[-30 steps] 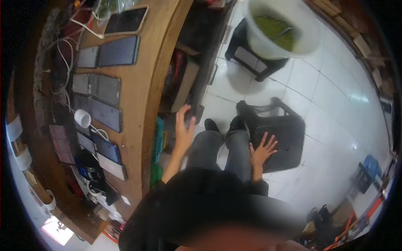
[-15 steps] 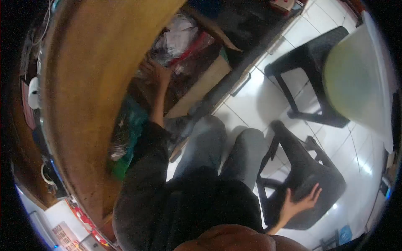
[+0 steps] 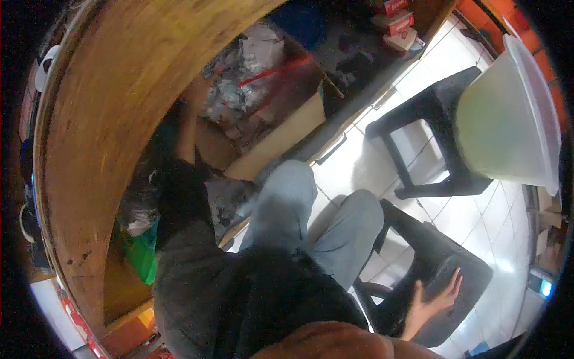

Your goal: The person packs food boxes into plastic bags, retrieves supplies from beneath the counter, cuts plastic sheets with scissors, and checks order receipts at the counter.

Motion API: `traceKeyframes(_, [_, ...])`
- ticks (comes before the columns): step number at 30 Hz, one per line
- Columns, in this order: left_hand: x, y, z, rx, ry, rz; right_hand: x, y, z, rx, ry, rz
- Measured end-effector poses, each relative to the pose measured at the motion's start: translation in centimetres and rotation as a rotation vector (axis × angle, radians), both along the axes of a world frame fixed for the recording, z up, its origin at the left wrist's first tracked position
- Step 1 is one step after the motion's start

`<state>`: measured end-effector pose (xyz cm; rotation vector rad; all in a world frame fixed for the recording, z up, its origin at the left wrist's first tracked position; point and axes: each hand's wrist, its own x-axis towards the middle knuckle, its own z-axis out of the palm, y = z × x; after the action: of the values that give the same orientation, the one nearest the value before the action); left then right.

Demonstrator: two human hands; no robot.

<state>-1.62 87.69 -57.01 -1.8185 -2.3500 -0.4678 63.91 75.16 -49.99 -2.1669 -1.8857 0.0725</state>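
Note:
My left hand reaches under the wooden tabletop, at the far left side of an open cardboard box. Its fingers are dim, blurred and partly behind the tabletop edge, so their grip is unclear. Inside the box lie crumpled clear plastic bags, a white packet and a red strip. My right hand rests on the seat of a black plastic stool beside my leg, fingers spread and holding nothing.
A second black stool bears a large translucent tub at the right. Small red-and-white boxes stand on the shelf at the top. Green plastic lies under the tabletop near my left arm. White tiles cover the floor.
My left hand has moved left and slightly up, away from the red strip and further behind the tabletop edge. My right hand stays on the stool. The camera view has shifted and turned slightly.

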Motion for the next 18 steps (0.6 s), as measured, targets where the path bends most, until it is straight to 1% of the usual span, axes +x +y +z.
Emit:
traceKeyframes(1, [-0.3,-1.4,0.4,0.016,-0.133,0.018,-0.1,-0.1,0.0,0.012,-0.004,-0.001])
traceKeyframes(2, [-0.2,-2.8,0.3,0.006,-0.203,0.074,-0.1,-0.2,-0.2,0.024,0.004,0.005])
traceKeyframes(5, [0.0,-6.5,-1.8,-0.047,-0.258,0.251,-0.1,-0.7,-0.5,0.027,-0.004,0.025])
traceKeyframes(9, [1.0,-7.9,-4.1,-0.083,-0.268,0.335,0.3,-0.9,-1.0,0.034,-0.017,0.033])
traceKeyframes(13, [1.7,-7.7,-5.1,-0.092,-0.256,0.364,0.0,-0.9,-0.7,0.038,-0.043,0.038])
traceKeyframes(18, [2.4,-7.0,-5.6,-0.100,-0.241,0.374,-0.1,-0.9,-0.7,0.040,-0.005,0.049])
